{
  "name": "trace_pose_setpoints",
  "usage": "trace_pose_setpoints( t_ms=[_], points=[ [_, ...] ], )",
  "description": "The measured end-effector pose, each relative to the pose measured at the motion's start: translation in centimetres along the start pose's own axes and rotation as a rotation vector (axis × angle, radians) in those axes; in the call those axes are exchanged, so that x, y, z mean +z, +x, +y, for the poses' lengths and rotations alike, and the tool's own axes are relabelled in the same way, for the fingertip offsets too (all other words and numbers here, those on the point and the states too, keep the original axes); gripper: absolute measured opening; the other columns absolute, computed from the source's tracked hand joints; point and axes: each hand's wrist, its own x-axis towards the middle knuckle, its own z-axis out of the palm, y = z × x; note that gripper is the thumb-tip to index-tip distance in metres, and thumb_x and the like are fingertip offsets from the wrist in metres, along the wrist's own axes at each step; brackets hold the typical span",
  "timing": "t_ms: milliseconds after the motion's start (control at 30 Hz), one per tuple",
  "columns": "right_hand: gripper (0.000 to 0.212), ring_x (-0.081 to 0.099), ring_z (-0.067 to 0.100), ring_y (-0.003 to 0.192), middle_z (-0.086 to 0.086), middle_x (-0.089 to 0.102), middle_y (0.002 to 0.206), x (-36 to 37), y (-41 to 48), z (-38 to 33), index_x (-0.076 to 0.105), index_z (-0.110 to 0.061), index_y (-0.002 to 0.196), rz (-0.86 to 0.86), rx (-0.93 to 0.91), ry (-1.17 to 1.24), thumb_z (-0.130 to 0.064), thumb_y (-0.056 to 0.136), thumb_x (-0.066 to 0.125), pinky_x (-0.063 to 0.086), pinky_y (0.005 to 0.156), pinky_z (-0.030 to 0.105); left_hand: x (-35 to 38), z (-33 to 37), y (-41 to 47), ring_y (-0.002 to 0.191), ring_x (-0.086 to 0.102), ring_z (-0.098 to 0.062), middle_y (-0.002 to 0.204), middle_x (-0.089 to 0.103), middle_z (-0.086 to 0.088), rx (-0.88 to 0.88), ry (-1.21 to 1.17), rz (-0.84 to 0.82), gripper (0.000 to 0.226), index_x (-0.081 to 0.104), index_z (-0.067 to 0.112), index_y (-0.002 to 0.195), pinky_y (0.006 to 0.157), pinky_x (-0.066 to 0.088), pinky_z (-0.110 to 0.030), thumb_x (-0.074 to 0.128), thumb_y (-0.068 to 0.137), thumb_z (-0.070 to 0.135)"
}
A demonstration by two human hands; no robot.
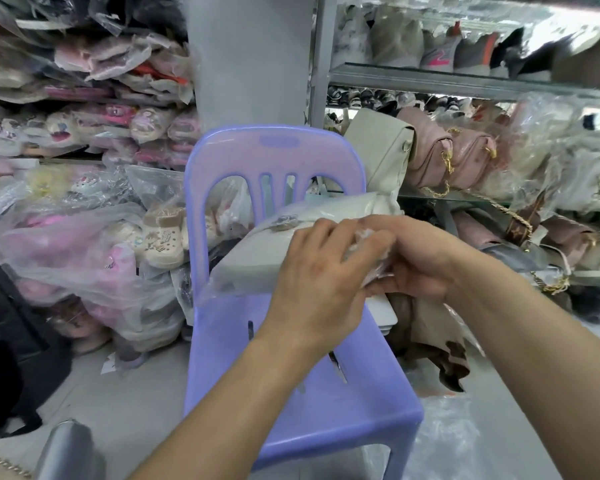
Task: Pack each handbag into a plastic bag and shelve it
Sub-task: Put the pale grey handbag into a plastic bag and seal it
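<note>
While a pale grey handbag (257, 258) lies inside a clear plastic bag (229, 282) above the lilac plastic chair (291, 393), the left hand (312, 282) and right hand (416, 261) pinch its open end closed; best to gather the film tightly before shelving.

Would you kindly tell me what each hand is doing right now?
Left hand: closed on the plastic bag around the white handbag.
Right hand: fingers pinching the same plastic bag's bunched end.
</note>
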Motion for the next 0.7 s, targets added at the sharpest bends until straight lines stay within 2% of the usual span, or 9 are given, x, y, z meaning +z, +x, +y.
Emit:
trace_pose_setpoints(
  t_ms=[100, 167, 233, 367, 467, 500, 600, 633, 700],
  points=[
    [0.021, 0.076, 0.034, 0.085, 0.02, 0.076, 0.098, -1.3, -1.4, 0.3, 0.076, -0.005, 0.104, 0.128, -0.096, 0.001, -0.012, 0.095, 0.059, 0.059, 0.064, 0.038, -0.7, 0.3, 1.2, 0.101, 0.056, -0.021, 0.109, 0.06, 0.007, -0.014, -0.282, -0.092, 0.061, 0.054, 0.028, 0.135, 0.087, 0.045, -0.04, 0.066, 0.076, 0.028],
    [0.011, 0.075, 0.026, 0.074, 0.014, 0.076, 0.088, -2.4, -2.8, 0.0, 0.074, -0.009, 0.098, 0.226, -0.169, 0.061, -0.01, 0.096, 0.063, 0.057, 0.058, 0.032, -1.8, 1.0, 2.4, 0.11, 0.055, -0.009, 0.113, 0.062, 0.017, -0.113, -0.494, -0.223, 0.066, 0.045, 0.038, 0.141, 0.098, 0.042, -0.029, 0.067, 0.08, 0.037],
    [0.012, 0.076, 0.024, 0.076, 0.009, 0.077, 0.09, -3.7, -4.3, -0.5, 0.072, -0.01, 0.104, 0.325, -0.23, 0.129, -0.005, 0.096, 0.065, 0.059, 0.059, 0.033, -2.2, 1.8, 3.4, 0.112, 0.056, 0.0, 0.111, 0.065, 0.023, -0.263, -0.639, -0.235, 0.059, 0.04, 0.048, 0.137, 0.098, 0.04, -0.019, 0.064, 0.084, 0.042],
    [0.028, 0.076, 0.031, 0.1, 0.013, 0.078, 0.11, -6.7, -7.0, -2.4, 0.068, -0.008, 0.122, 0.456, -0.311, 0.261, -0.005, 0.094, 0.068, 0.064, 0.079, 0.042, -0.7, 2.9, 6.7, 0.114, 0.052, -0.012, 0.115, 0.056, 0.018, -0.593, -0.602, 0.075, 0.043, 0.046, 0.039, 0.129, 0.084, 0.056, -0.048, 0.063, 0.09, 0.043],
    [0.031, 0.076, 0.027, 0.1, 0.011, 0.078, 0.111, -9.6, -8.5, -3.5, 0.065, -0.008, 0.123, 0.484, -0.393, 0.214, -0.011, 0.093, 0.071, 0.062, 0.078, 0.038, 1.3, 5.2, 9.4, 0.129, 0.038, -0.028, 0.136, 0.045, -0.002, -0.783, -0.495, 0.062, 0.067, 0.041, 0.023, 0.141, 0.107, 0.04, -0.048, 0.062, 0.088, 0.058],
    [0.042, 0.075, 0.026, 0.105, 0.011, 0.076, 0.117, -10.8, -8.9, -3.8, 0.062, -0.008, 0.128, 0.503, -0.418, 0.186, -0.017, 0.089, 0.077, 0.061, 0.084, 0.041, 1.9, 6.3, 10.3, 0.134, 0.033, -0.029, 0.143, 0.039, -0.006, -0.82, -0.519, 0.045, 0.075, 0.037, 0.019, 0.145, 0.112, 0.034, -0.042, 0.06, 0.087, 0.061],
    [0.127, 0.064, 0.028, 0.126, 0.013, 0.052, 0.152, -14.9, -10.1, -4.5, 0.035, -0.01, 0.156, 0.582, -0.473, 0.156, -0.048, 0.053, 0.1, 0.049, 0.107, 0.058, 3.9, 9.8, 13.1, 0.141, 0.024, -0.024, 0.152, 0.024, -0.005, -0.851, -0.654, 0.008, 0.087, 0.025, 0.018, 0.152, 0.106, 0.027, -0.031, 0.058, 0.087, 0.065],
    [0.143, 0.06, 0.03, 0.131, 0.014, 0.044, 0.159, -16.7, -10.4, -4.6, 0.027, -0.012, 0.159, 0.607, -0.498, 0.164, -0.053, 0.044, 0.102, 0.044, 0.11, 0.062, 4.6, 10.9, 14.1, 0.142, 0.024, -0.023, 0.153, 0.021, -0.003, -0.846, -0.687, -0.001, 0.088, 0.023, 0.019, 0.153, 0.102, 0.028, -0.029, 0.059, 0.086, 0.065],
    [0.146, 0.055, 0.033, 0.136, 0.017, 0.038, 0.162, -19.4, -11.4, -5.0, 0.022, -0.011, 0.16, 0.636, -0.517, 0.192, -0.051, 0.045, 0.102, 0.04, 0.112, 0.065, 6.2, 13.1, 16.1, 0.141, 0.026, -0.022, 0.152, 0.021, -0.001, -0.823, -0.714, -0.013, 0.087, 0.025, 0.021, 0.151, 0.096, 0.027, -0.027, 0.06, 0.086, 0.066]
  ],
)
